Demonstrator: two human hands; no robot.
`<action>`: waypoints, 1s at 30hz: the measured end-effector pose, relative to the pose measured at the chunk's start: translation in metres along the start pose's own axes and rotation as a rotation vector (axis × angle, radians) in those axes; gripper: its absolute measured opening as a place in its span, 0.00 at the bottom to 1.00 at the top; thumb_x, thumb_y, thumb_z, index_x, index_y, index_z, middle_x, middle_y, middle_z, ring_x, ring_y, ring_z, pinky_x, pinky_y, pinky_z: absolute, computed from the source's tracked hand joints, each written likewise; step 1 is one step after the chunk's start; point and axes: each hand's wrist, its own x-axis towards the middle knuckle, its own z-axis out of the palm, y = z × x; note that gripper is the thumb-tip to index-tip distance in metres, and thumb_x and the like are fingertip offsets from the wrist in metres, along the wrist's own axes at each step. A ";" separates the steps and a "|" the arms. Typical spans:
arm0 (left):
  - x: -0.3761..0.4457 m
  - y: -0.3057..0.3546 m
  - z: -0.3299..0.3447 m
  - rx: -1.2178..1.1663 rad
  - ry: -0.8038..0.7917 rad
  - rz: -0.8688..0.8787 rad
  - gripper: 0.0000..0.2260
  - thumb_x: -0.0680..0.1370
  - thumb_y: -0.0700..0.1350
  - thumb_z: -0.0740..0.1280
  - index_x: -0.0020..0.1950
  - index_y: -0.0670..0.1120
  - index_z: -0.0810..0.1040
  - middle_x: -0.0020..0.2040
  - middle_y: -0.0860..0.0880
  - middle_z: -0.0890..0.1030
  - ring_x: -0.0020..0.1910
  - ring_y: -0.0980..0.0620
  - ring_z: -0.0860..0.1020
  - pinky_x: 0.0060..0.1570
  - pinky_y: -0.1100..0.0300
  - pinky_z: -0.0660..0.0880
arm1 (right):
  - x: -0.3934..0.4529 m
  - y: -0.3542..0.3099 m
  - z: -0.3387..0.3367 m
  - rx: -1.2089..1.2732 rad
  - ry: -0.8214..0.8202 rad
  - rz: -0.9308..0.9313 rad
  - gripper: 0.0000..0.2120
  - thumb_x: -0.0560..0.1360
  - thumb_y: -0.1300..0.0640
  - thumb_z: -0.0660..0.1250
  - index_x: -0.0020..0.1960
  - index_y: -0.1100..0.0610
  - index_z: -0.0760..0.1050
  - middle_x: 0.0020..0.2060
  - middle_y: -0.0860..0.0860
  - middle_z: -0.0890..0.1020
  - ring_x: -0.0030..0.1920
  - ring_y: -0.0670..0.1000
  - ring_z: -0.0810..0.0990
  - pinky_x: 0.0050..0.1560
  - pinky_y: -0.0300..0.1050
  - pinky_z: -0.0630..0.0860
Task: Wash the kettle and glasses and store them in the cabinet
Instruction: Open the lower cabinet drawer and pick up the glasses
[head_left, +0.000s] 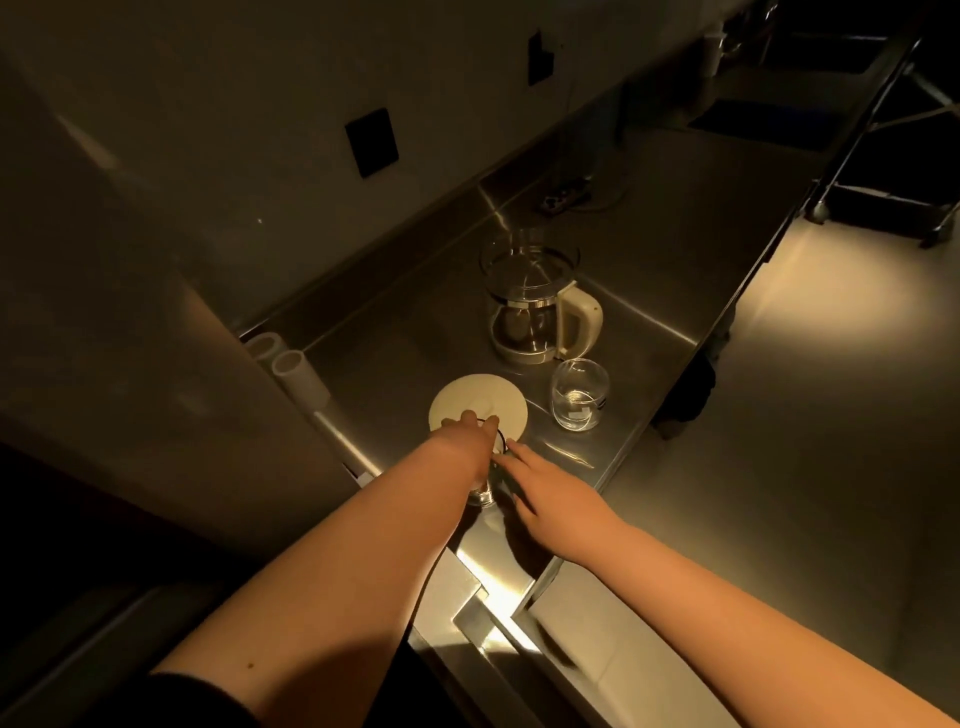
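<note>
My left hand (470, 434) curls over the rim of the nearest glass (485, 486) on the steel counter (649, 260), my right hand (550, 496) open beside it. I judge I'm gathering items for washing; next comes a firm lift, then the second glass (579, 395) and the kettle (535, 306) beyond.

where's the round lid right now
In the head view the round lid lies flat on the steel counter, left of the empty glass, nearer than the kettle.
</note>
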 end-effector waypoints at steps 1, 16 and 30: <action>0.002 0.000 0.001 0.011 -0.006 0.005 0.38 0.76 0.43 0.68 0.77 0.49 0.46 0.73 0.41 0.55 0.69 0.38 0.62 0.64 0.49 0.69 | 0.000 0.001 0.001 0.003 0.000 -0.001 0.27 0.79 0.57 0.58 0.76 0.48 0.54 0.76 0.49 0.52 0.74 0.52 0.58 0.69 0.45 0.61; 0.010 0.001 0.001 -0.008 0.050 0.070 0.34 0.73 0.42 0.71 0.73 0.48 0.57 0.71 0.41 0.56 0.67 0.39 0.62 0.61 0.49 0.72 | 0.000 0.007 0.011 0.059 0.039 0.023 0.27 0.79 0.56 0.58 0.75 0.45 0.53 0.76 0.46 0.50 0.72 0.52 0.61 0.66 0.46 0.66; -0.019 0.007 -0.005 -0.230 0.484 0.252 0.38 0.68 0.55 0.71 0.74 0.56 0.57 0.68 0.47 0.63 0.66 0.46 0.63 0.53 0.53 0.73 | -0.017 0.013 -0.007 0.111 0.305 -0.023 0.40 0.71 0.50 0.70 0.74 0.43 0.48 0.76 0.45 0.48 0.57 0.49 0.76 0.46 0.39 0.78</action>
